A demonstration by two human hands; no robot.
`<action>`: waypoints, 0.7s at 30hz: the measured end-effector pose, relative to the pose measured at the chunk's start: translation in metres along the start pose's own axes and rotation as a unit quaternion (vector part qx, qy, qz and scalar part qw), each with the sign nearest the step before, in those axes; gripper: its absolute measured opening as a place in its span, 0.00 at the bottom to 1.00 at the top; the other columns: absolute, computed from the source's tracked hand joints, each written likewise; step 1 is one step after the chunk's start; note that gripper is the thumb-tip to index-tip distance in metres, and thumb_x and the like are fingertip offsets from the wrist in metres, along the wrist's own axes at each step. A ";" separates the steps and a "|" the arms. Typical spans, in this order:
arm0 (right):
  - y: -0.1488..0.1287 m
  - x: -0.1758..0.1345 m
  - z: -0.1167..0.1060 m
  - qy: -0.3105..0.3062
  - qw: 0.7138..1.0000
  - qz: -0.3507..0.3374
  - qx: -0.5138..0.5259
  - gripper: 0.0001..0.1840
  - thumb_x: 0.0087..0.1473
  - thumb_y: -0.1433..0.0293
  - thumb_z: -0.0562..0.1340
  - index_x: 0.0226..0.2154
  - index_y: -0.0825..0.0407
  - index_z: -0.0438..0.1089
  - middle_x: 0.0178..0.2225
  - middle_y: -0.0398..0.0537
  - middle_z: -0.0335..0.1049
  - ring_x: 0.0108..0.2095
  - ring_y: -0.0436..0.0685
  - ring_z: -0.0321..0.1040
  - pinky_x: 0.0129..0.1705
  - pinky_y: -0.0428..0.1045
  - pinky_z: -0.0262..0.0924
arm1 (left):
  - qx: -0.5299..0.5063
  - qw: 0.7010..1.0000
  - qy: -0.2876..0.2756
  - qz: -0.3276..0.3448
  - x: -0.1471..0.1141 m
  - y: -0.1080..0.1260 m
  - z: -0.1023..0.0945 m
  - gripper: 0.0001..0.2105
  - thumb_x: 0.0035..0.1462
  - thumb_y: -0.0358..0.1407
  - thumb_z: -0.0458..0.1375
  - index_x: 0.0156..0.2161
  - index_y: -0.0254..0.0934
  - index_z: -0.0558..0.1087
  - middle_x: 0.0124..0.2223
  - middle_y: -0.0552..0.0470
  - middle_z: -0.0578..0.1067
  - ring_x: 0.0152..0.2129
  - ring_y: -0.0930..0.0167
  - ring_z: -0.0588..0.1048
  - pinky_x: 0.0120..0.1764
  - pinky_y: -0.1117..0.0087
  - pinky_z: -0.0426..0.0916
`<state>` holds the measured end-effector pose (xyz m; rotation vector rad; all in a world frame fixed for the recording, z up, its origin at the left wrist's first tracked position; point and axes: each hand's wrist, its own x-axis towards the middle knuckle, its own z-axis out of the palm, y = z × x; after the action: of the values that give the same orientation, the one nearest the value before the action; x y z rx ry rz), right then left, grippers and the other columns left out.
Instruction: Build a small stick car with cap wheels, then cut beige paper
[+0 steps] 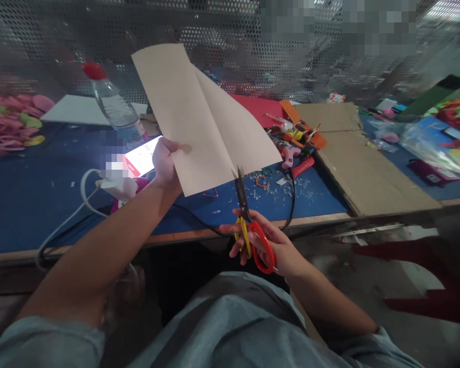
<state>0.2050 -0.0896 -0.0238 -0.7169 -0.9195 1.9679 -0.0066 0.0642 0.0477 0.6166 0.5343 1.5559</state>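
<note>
A large pale sheet of paper (pixel 199 117), creased down its middle, is held up by my left hand (pixel 166 162), which pinches its left side. Scissors (pixel 261 248) with one red and one yellow handle are in my right hand (pixel 278 245). The fingers of that hand pass through the handles. Their dark blades point up and away from me, with the tips at the paper's lower edge close to the crease. I cannot tell whether the tips have cut into it. Behind my left wrist a lit phone (pixel 141 156) leans near the bottle.
A blue table (pixel 53 199) carries a red-capped bottle (pixel 117 110), a white cable (pixel 85 191) and paper scraps. Right of the paper lie a pink glue gun (pixel 290 156), a red tube (pixel 303 166) and cardboard (pixel 375 174). Pink decorations (pixel 11 120) sit far left.
</note>
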 end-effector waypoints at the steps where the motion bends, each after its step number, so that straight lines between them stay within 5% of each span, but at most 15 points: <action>1: 0.000 0.000 0.000 0.000 1.000 0.001 -0.002 0.30 0.60 0.60 0.73 0.61 0.42 0.66 0.57 0.54 0.79 0.37 0.55 0.83 0.32 0.46 0.75 | 0.003 1.000 0.006 0.006 0.000 0.000 0.000 0.14 0.46 0.28 0.51 0.41 0.35 0.68 0.31 0.49 0.77 0.48 0.57 0.82 0.57 0.52 0.74; 9: -0.001 -0.002 -0.003 0.000 1.000 -0.008 -0.018 0.28 0.60 0.59 0.73 0.59 0.43 0.67 0.53 0.54 0.80 0.34 0.54 0.82 0.26 0.43 0.72 | 0.016 0.998 0.045 0.030 0.002 0.001 -0.001 0.10 0.46 0.27 0.53 0.37 0.38 0.64 0.28 0.53 0.73 0.42 0.63 0.82 0.54 0.61 0.74; 13: -0.001 -0.004 -0.004 0.016 0.999 -0.031 -0.028 0.26 0.59 0.58 0.74 0.54 0.45 0.67 0.50 0.54 0.82 0.29 0.53 0.81 0.23 0.43 0.70 | 0.014 0.996 0.064 0.063 0.008 -0.003 -0.005 0.09 0.47 0.28 0.55 0.36 0.39 0.63 0.31 0.51 0.75 0.49 0.61 0.81 0.57 0.58 0.74; 21: -0.020 0.008 -0.022 0.157 0.968 -0.170 -0.100 0.28 0.57 0.57 0.74 0.55 0.42 0.65 0.52 0.54 0.80 0.26 0.53 0.77 0.20 0.45 0.64 | 0.020 0.999 0.028 0.001 0.009 -0.008 -0.003 0.13 0.44 0.32 0.55 0.39 0.40 0.68 0.35 0.47 0.80 0.51 0.53 0.81 0.54 0.52 0.78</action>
<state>0.2263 -0.0678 -0.0205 -0.8907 -0.9793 1.4259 -0.0032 0.0742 0.0409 0.6054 0.6093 1.5724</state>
